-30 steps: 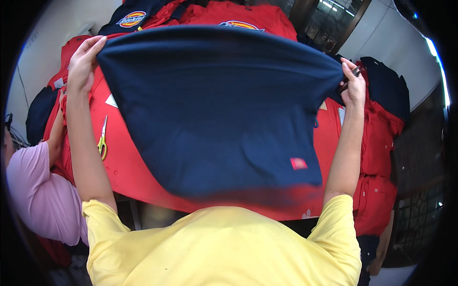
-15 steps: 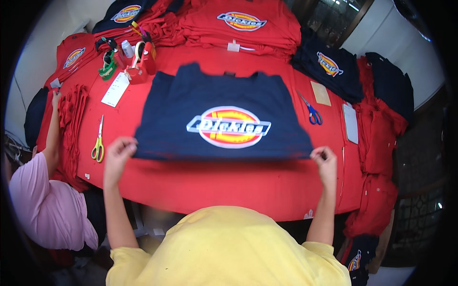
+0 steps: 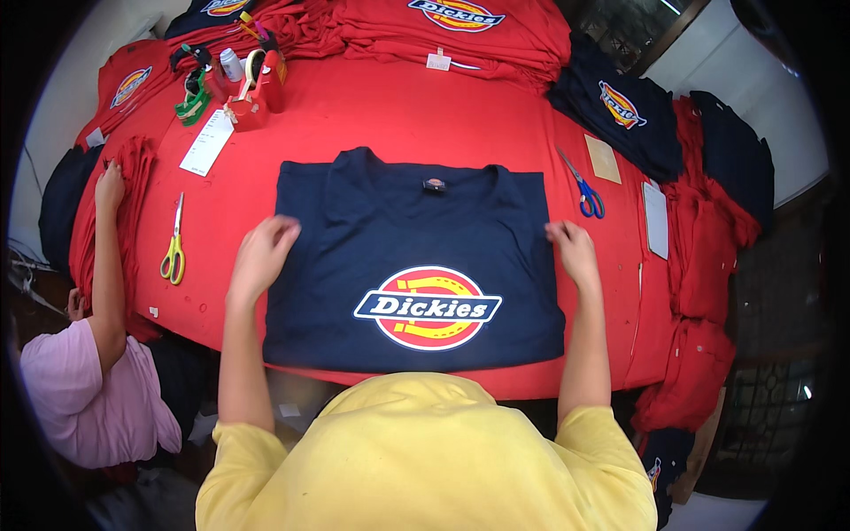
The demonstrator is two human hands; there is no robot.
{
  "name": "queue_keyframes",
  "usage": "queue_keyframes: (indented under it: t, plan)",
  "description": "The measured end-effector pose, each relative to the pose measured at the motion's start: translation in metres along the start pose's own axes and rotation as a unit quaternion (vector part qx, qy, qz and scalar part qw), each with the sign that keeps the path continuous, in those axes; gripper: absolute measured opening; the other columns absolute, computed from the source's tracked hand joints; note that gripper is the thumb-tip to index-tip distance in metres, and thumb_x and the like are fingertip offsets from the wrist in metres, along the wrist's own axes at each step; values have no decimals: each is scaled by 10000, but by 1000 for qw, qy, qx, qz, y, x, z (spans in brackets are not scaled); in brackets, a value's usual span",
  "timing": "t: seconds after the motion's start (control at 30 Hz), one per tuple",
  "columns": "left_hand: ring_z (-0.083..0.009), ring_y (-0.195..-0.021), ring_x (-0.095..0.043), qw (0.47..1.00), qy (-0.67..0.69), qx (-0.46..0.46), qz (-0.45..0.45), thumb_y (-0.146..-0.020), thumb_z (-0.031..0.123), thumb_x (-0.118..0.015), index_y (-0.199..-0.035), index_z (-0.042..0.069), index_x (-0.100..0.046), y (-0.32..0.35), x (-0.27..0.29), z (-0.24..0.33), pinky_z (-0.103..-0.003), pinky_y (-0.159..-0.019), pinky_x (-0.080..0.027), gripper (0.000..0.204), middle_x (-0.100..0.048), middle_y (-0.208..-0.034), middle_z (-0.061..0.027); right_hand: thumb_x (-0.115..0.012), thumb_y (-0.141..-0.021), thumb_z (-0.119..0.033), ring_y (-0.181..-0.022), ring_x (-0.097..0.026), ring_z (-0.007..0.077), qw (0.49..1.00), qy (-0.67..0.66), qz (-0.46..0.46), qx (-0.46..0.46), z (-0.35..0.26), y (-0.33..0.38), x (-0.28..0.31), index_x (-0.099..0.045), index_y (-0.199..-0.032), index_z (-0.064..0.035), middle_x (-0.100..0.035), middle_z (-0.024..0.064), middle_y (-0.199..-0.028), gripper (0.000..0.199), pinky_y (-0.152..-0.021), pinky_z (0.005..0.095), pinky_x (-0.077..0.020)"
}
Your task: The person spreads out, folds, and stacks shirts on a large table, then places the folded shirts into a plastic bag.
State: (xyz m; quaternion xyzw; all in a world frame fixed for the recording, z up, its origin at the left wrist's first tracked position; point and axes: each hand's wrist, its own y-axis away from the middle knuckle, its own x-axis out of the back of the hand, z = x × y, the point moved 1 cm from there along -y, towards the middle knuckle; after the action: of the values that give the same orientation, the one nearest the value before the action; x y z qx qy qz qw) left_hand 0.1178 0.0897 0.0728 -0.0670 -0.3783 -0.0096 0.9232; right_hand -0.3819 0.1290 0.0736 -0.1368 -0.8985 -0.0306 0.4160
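Where the navy, roughly rectangular fabric T-shirt (image 3: 416, 243) lies at the near edge of the red-topped table (image 3: 381, 106), longer left to right, my left hand (image 3: 261, 257) and right hand (image 3: 577, 252) flank it, about equally near, fingers bent, narrow; whether pinching cloth, I cannot tell

Navy shirt (image 3: 496, 221), red-and-yellow logo (image 3: 428, 334), red tabletop (image 3: 372, 106)

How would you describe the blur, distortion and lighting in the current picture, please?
Head view: the fingers of the left hand and right hand look slightly smeared, while the print on the shirt is crisp; head view: the table bows at its near edge, and the picture's corners are black; head view: the table is well lit, the far right dim.
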Motion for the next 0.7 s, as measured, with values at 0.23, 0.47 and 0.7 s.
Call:
queue_keyframes:
  t: [0.23, 0.47, 0.7]
  plan:
    - [-229, -846, -686, 992, 77, 97, -9, -863, 329, -680, -1000, -5, -672, -90, -62, 0, -321, -768, -503, 361, -702, -858, -139, -701, -827, -313, -890, -662, 304, 992, 127, 5, -23, -49, -65, -49, -646, -1011, 10, -680, 182, -876, 376, -784, 399, -499]
    - [-168, -1025, -645, 683, 681, 213, -159, -966, 428, -543, -1176, 1, -564, -72, -86, -2, -299, -861, -545, 476, -653, -1146, -120, -662, -902, -323, -565, -577, 138, 843, -477, -100, -228, -34, -36, -56, -611, -902, -64, -682, 81, -797, 264, -410, 230, -363]
    - [-210, -1122, -611, 634, 718, 198, -207, -987, 397, -501, -1325, 39, -498, -90, -90, 5, -363, -971, -493, 492, -619, -1237, -115, -564, -964, -234, -540, -565, 98, 684, -673, -86, -267, -81, -28, -60, -612, -1147, -78, -676, 97, -927, 244, -348, 190, -301]
